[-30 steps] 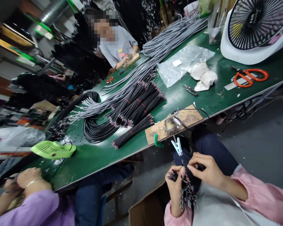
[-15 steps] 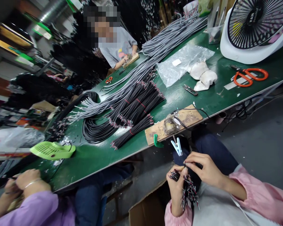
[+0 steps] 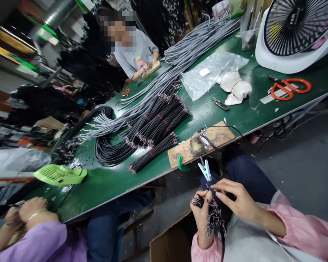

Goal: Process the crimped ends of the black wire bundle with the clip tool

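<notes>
So the left hand is wrapped around a bundle of short black wires with red and white stripped ends, held down in the lap just below the wooden board that's clamped at the near edge of the desk. The right hand is right beside it, thumb and forefinger pinched narrow on one wire end at the top of that bundle, the rest of the fingers loosely spread. A pale blue clothespin hangs just under the board, right above both hands, and a green clip grips the board's left corner. Left of the board there's a heap of black cable bundles with red ties, and beyond those a long run of grey cables stretching away up the desk. Right of the board, further back, sit small snips, white cloth pieces, a clear plastic bag, orange scissors and a white fan. Way off to the left of the board lies a green plastic scoop thing. Another person in lilac sleeves works at the near left, their hands busy with something I can't make out, and a third person in a grey shirt sits at the far end with their own wooden board.
</notes>
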`<state>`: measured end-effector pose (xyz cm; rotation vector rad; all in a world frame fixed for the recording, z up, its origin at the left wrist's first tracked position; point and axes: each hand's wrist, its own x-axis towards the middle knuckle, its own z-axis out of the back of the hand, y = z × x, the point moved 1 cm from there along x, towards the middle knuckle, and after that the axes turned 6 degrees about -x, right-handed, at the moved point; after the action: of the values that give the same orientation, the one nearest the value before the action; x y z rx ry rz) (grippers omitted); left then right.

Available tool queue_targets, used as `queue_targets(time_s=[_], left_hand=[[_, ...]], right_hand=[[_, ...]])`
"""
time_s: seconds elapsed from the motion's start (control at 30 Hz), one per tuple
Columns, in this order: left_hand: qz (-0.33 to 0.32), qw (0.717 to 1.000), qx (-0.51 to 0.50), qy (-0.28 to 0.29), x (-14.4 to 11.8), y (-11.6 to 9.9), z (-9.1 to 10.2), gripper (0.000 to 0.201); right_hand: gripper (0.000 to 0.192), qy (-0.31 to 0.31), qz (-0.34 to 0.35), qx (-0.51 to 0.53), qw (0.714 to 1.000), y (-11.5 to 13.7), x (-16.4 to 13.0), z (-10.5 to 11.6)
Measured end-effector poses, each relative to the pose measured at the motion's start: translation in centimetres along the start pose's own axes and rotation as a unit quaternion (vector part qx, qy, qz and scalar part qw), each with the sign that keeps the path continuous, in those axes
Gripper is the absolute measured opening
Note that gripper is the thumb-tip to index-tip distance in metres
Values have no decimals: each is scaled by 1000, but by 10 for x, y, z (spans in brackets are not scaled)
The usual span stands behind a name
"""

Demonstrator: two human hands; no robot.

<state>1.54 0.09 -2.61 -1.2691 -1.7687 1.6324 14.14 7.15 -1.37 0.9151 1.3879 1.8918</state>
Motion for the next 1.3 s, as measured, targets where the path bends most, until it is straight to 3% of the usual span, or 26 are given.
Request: queue_targets(time_s=[0.47,0.67,1.1,1.3], left_hand=[[-7,999,3,-42,0,1,-2,24],[5,999,-3,-35,1,4,1,25],[-2,999,-34,5,1,8,4,18],[18,999,-30,-6,1,9,4,19]], right_hand=[[30,-11,-25,-3,1000,-4,-2,-11],[26,-60,-13,-11,998,-6,-1,-9],[23,-48,12,-23,999,-7,-1,-10],[18,-69,-17,-17,997,-8,0,-9]])
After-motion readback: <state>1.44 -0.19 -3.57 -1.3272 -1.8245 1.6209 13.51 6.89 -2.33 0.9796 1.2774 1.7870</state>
